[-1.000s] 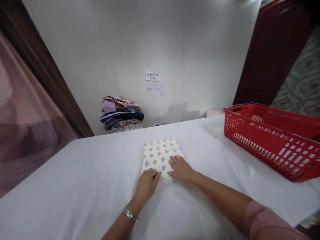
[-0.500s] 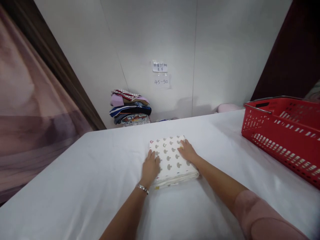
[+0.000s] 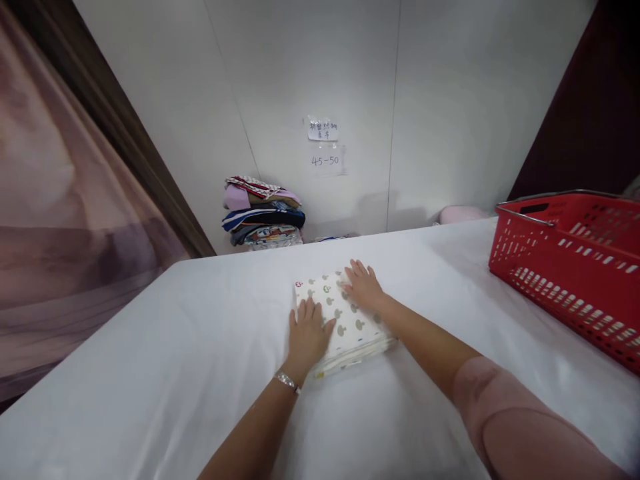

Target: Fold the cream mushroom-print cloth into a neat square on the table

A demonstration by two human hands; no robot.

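Note:
A folded white cloth printed with grey mushroom shapes lies flat before me, its layered edge facing me. My left hand rests on its left side, fingers spread. On the far right part of the cloth lies my right hand, also flat with the fingers apart. Neither hand grips the fabric. The cloth's right side is partly hidden by my right hand and forearm.
The cloth lies on a white-covered table. A red perforated basket with a metal handle stands at the right. Behind the far edge rises a pile of folded fabrics. Paper labels hang on the wall, and a pink curtain drapes at left.
My right hand has moved from the cloth's right edge inward and away from me onto its top. My left hand has slid further onto the cloth, and the cloth has turned slightly.

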